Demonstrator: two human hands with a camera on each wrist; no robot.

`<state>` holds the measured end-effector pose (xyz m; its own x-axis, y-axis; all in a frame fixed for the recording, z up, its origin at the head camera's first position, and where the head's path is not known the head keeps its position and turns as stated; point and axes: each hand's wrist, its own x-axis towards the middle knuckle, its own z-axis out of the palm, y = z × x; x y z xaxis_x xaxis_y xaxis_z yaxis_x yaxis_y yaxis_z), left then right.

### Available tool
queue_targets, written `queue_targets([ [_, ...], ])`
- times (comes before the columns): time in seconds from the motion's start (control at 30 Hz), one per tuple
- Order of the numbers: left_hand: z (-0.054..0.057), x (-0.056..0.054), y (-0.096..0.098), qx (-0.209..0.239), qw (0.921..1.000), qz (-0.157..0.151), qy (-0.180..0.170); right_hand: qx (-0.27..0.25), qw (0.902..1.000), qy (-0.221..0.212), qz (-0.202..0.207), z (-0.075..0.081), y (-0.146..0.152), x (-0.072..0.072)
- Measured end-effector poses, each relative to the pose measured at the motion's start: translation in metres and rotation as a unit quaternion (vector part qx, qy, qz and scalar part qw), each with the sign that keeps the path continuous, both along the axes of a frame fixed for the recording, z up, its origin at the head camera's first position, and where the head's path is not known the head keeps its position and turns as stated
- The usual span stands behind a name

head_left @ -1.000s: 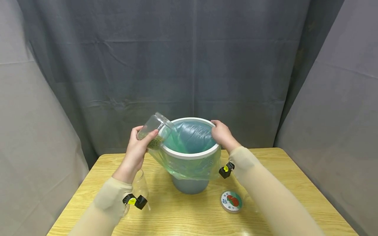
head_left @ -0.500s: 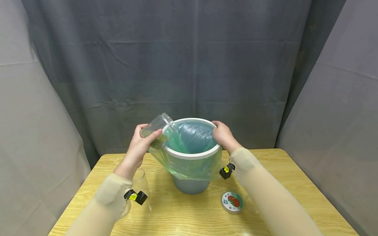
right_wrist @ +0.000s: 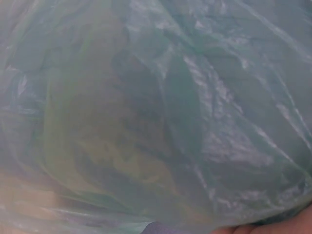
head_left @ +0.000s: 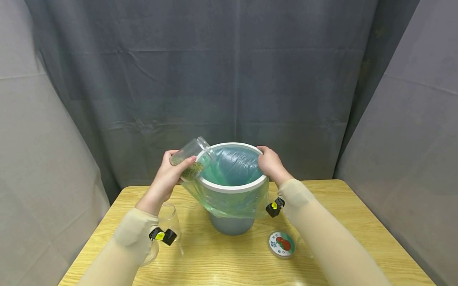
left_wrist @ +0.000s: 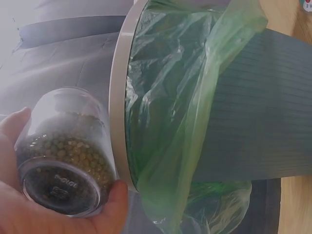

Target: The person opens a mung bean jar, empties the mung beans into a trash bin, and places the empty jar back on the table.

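Observation:
My left hand [head_left: 164, 176] holds a clear jar [head_left: 186, 153] by its lower part, tilted with its mouth over the left side of the bin's white rim [head_left: 232, 190]. Green beans [head_left: 192, 171] lie along the jar's lower side. In the left wrist view, the base of the jar [left_wrist: 61, 187] faces the camera, with fingers and thumb around it. On the far side of the bin, my right hand [head_left: 270, 163] grips the rim; its fingertips are partly hidden. A green plastic bag [head_left: 230, 204] lines the grey bin [head_left: 230, 227] and hangs over its outside.
A clear glass vessel [head_left: 169, 220] stands beside my left forearm, partly hidden. Near my right forearm lies a round tin or lid [head_left: 281, 244] with a tomato picture. The wooden table [head_left: 222, 266] has grey curtains [head_left: 171, 87] behind and at the sides.
The tilted jar has shifted slightly right, further over the rim, within the first half second. Since then it has barely moved. My right hand keeps its place on the rim.

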<state>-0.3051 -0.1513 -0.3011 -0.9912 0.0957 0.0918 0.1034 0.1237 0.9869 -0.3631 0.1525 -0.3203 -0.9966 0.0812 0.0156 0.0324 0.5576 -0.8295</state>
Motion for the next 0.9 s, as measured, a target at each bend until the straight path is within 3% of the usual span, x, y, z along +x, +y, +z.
queue_targets([
  [0.47,-0.0007,-0.0005,0.0053,-0.025,0.9987,0.042,0.013,0.006,1.0000,0.006,-0.003,-0.0011,0.0021,0.0002],
  [0.9,-0.0019,0.0011,0.0063,-0.016,0.9988,0.044,0.015,-0.004,1.0000,0.001,-0.005,-0.0001,0.0024,-0.0001],
])
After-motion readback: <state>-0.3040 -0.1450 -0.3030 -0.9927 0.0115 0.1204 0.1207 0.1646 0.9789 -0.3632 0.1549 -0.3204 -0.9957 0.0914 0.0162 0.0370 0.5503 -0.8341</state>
